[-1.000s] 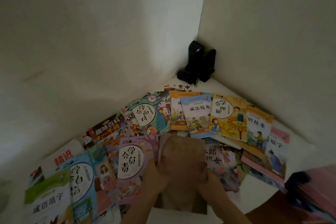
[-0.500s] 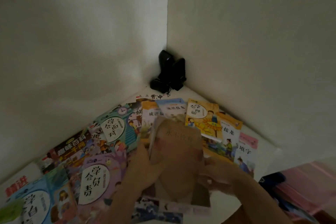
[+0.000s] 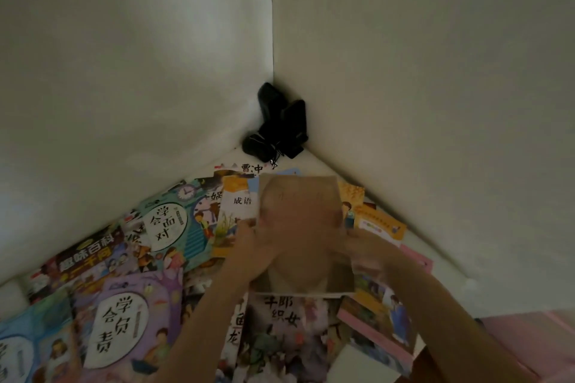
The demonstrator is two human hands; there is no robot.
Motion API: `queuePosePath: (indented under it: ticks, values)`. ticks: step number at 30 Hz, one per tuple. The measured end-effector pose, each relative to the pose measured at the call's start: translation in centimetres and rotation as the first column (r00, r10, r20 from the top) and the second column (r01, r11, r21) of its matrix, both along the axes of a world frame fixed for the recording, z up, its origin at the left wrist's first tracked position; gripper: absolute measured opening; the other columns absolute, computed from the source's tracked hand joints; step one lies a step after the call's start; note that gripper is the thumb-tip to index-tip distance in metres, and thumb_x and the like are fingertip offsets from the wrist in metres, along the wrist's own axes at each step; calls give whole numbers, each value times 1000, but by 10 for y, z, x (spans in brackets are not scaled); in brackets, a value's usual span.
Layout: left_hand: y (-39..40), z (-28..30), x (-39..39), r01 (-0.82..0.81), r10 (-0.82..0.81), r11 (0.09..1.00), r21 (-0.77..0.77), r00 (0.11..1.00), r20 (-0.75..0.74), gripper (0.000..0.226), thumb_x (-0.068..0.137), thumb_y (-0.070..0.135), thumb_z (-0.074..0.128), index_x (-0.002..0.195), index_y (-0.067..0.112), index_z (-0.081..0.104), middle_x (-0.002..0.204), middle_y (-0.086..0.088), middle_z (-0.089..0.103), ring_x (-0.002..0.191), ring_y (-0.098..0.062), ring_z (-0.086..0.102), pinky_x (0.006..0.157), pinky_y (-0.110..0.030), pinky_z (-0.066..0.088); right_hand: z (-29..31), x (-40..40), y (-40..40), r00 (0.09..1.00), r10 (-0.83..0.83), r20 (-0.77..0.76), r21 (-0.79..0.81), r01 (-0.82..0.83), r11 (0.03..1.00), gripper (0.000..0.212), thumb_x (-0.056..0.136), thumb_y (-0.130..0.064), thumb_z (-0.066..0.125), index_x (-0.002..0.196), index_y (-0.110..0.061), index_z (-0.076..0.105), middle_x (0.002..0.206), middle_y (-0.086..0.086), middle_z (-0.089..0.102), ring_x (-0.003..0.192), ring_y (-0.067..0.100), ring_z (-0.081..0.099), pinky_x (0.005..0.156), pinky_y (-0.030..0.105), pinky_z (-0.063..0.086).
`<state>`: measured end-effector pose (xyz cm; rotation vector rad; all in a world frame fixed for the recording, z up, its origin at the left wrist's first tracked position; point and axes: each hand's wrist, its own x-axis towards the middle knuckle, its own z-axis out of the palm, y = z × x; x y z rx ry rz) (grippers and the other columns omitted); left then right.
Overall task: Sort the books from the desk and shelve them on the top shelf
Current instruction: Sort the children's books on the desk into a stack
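Observation:
A tan book with a pale portrait cover is held up above the desk, cover toward me. My left hand grips its left edge and my right hand grips its right edge. Beneath it, many colourful children's books lie spread flat over the white desk: a purple one at lower left, a teal one behind it, an orange one partly hidden by the held book, and a dark illustrated one directly below my arms.
Two white walls meet in a corner at the back, where a small black device with cables stands on the desk. A pink surface lies at the lower right beyond the desk edge. No shelf is in view.
Both hands have lifted the tan book higher and away from me, off the pile. The camera has tilted up and swung so the wall corner sits near the centre.

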<state>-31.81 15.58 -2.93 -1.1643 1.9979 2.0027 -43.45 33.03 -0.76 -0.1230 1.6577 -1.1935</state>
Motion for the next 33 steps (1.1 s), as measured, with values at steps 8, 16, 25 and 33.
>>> queuePosePath:
  ticks: [8, 16, 25, 33]
  values:
    - [17, -63, -90, 75, -68, 995, -62, 993, 99, 68, 64, 40, 86, 120, 23, 51, 108, 7, 65, 102, -17, 62, 91, -38, 54, -60, -60, 9, 978, -84, -190, 221, 126, 967, 13, 90, -34, 61, 99, -24, 62, 115, 5, 64, 111, 26, 58, 101, 41, 47]
    - [17, -69, -113, 59, -53, 998, -25, 981, 186, 78, 51, 49, 88, 118, 27, 56, 116, 0, 63, 110, -23, 58, 96, -44, 50, -65, -65, 9, 913, -279, -296, 133, 329, 935, 28, 84, -34, 70, 107, -23, 57, 112, 2, 64, 102, 25, 62, 91, 46, 53]
    - [-34, -69, -83, -214, 209, 976, 25, 969, 135, 60, 58, 28, 90, 111, 14, 67, 114, -6, 68, 105, -27, 62, 95, -46, 51, -52, -95, -74, 940, 34, -340, 132, 11, 991, 91, 81, -38, 73, 152, -17, 18, 143, 6, 46, 129, 26, 46, 108, 42, 40]
    - [-43, -85, -80, -205, 242, 954, -217, 957, 161, 92, 63, 41, 83, 138, 16, 36, 131, -5, 51, 125, -28, 48, 101, -43, 46, -74, -80, -81, 686, 383, -618, 357, -190, 915, 29, 93, -38, 57, 114, -18, 62, 110, 2, 65, 106, 21, 60, 82, 25, 45]
